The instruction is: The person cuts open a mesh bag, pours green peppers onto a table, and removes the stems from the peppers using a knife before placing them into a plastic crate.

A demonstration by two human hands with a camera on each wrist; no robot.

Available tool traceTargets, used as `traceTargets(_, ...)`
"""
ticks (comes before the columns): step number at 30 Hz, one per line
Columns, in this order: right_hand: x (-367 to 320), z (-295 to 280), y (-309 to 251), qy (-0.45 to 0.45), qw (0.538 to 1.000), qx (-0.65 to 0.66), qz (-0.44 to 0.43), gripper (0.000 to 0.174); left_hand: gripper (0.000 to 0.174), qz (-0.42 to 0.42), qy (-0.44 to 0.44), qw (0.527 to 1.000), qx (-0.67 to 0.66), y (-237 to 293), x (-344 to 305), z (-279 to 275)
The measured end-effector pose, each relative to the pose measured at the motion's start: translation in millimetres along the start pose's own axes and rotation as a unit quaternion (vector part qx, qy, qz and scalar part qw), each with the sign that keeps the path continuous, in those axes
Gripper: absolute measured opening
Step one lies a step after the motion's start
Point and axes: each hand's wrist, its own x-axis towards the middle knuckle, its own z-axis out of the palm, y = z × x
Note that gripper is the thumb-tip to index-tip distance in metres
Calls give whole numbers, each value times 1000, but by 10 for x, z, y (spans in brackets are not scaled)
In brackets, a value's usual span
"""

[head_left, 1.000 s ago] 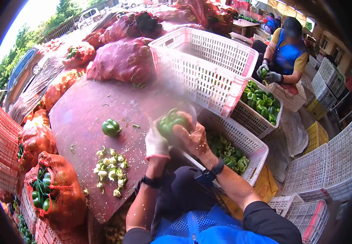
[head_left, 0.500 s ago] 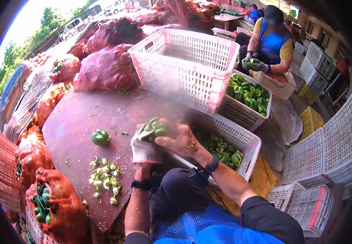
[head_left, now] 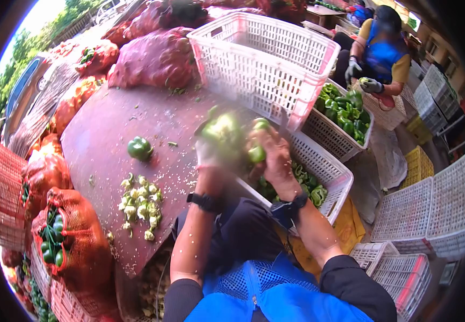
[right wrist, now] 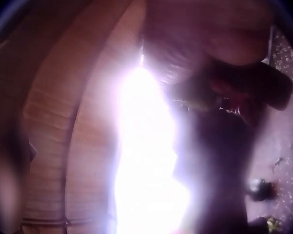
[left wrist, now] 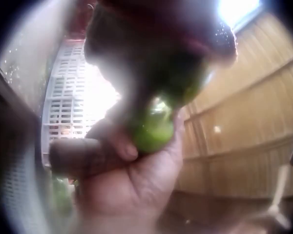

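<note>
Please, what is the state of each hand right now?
Left hand: closed on a green pepper, blurred, with its pale inside showing.
Right hand: closed, fingers curled round a green pepper piece.

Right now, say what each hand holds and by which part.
Right hand: a green pepper piece, by its smooth outer side. Left hand: an opened green pepper, too blurred to tell where.

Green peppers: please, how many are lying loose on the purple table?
1 green pepper, lying beyond the pile of pepper cores. Another may be hidden behind the left hand.
</note>
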Motion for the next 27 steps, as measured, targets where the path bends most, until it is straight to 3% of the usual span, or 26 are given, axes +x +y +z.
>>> traceTargets(1, 34, -157, 65, 4, 1000, 5, -17, 36, 11, 29, -34, 985, 165, 150, -8, -90)
traceTargets(2, -9, -282, 10, 12, 999, -47, -15, 38, 11, 24, -34, 986, 164, 86, 21, -89)
traceTargets(4, -65, -562, -143, 6, 980, -200, -12, 48, 17, 56, -100, 990, -86, -122, 88, -47)
traceTargets(5, -58, -701, -233, -8, 954, -299, -7, 54, 17, 53, -101, 990, -88, -158, 116, -15)
traceTargets(6, -15, -774, -301, -22, 852, -509, -119, 69, 22, 117, -118, 983, -76, -163, 146, 25)
traceTargets(7, -30, -816, -319, -16, 852, -511, -114, 69, 27, 181, -135, 972, -65, -163, 142, 80)
traceTargets(9, -87, -579, -521, -55, 802, -556, -211, 76, 37, 167, -139, 967, -133, 110, -4, -22)
traceTargets(10, -57, -491, -551, -115, 783, -552, -261, 73, 39, 213, -144, 963, -78, 178, -38, -86)
traceTargets(11, -42, -398, -577, -113, 785, -553, -256, 73, 41, 260, -146, 954, -22, 230, -68, -133)
traceTargets(12, -21, -303, -603, -176, 771, -563, -241, 69, 45, 146, -212, 963, -77, 270, -64, -143)
traceTargets(13, 6, -246, -609, -239, 752, -571, -226, 66, 45, 144, -213, 963, -77, 261, 15, -145)
traceTargets(15, 80, -257, -534, -262, 750, -561, -232, 60, 45, 106, -444, 886, 81, 232, 203, -184)
traceTargets(16, 101, -265, -514, -264, 749, -570, -211, 56, 45, 102, -444, 887, 81, 206, 112, -180)
traceTargets(18, 155, -279, -459, -266, 749, -576, -191, 53, 43, 216, -226, 949, -40, 240, -114, -161)
traceTargets(22, 211, -333, -339, -264, 740, -568, -245, 40, 42, 216, -208, 953, 43, 347, -152, -76)
traceTargets(24, 222, -303, -294, -260, 731, -571, -268, 36, 42, 77, -158, 982, -64, 262, -144, 113)
traceTargets(25, 203, -288, -272, -223, 738, -575, -274, 34, 42, 77, -158, 982, -64, 242, -121, 200)
traceTargets(27, 210, -294, -209, -188, 742, -579, -281, 31, 24, -94, -129, 981, -111, 293, -80, 313)
